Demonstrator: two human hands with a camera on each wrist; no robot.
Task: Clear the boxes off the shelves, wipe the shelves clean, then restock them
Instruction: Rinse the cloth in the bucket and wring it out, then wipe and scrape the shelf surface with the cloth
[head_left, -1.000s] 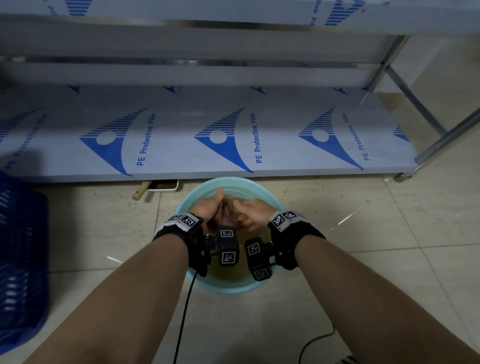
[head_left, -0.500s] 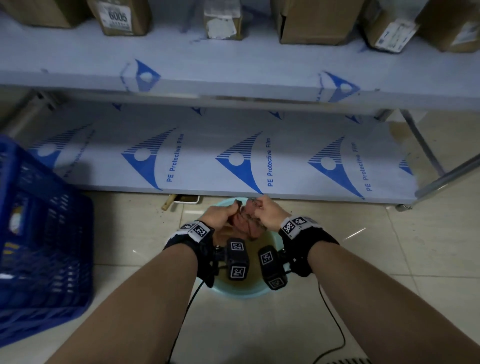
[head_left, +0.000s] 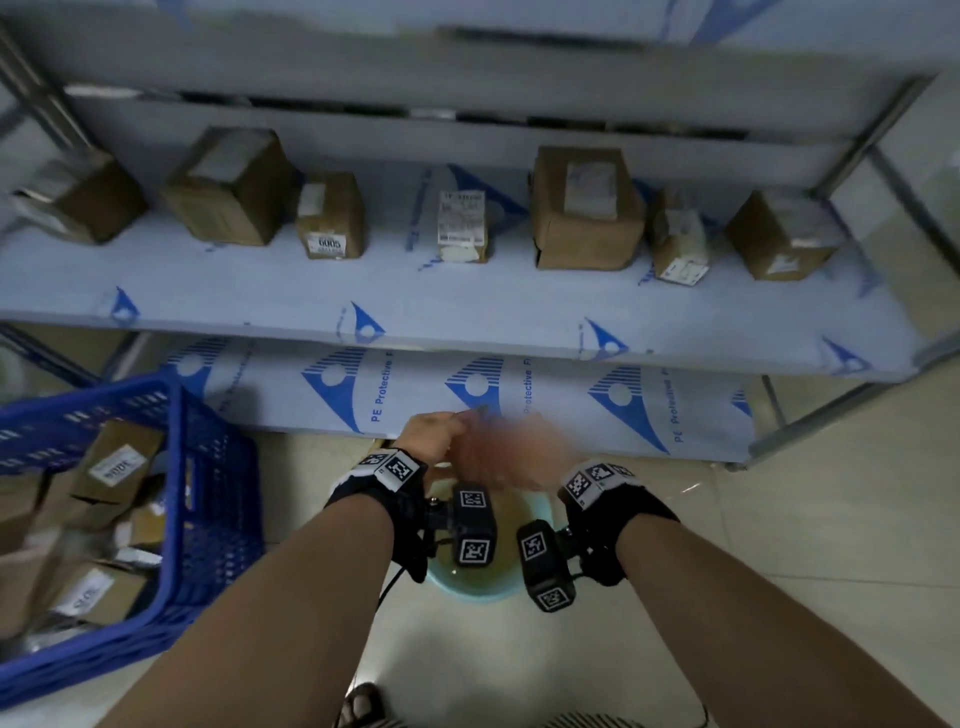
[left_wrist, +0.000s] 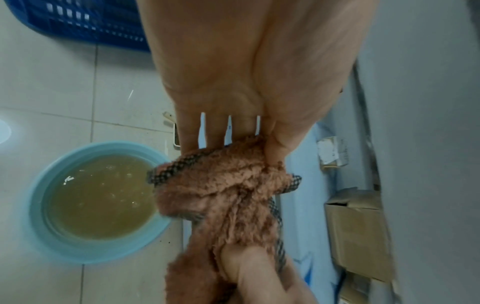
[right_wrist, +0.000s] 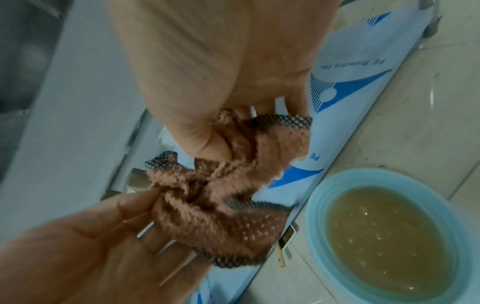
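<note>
A wet brown cloth (left_wrist: 221, 195) with a checked edge hangs bunched between both hands above a light blue basin (head_left: 467, 595) of murky water. My left hand (head_left: 431, 434) grips one end of it with curled fingers. My right hand (head_left: 519, 457), blurred in the head view, pinches the other end (right_wrist: 233, 144) between thumb and fingers. Several cardboard boxes (head_left: 587, 208) stand in a row on the middle shelf (head_left: 467, 306). The bottom shelf (head_left: 550, 415), covered in blue-printed protective film, has no boxes on the part in view.
A blue plastic crate (head_left: 208, 493) holding several cardboard boxes stands on the tiled floor at my left. The shelf unit's metal legs (head_left: 831, 410) come down at the right. Cables trail from my wrists to the floor.
Both hands have risen from the basin with the cloth and moved slightly apart. My view has tilted up, bringing the middle shelf with its boxes and the crate into sight.
</note>
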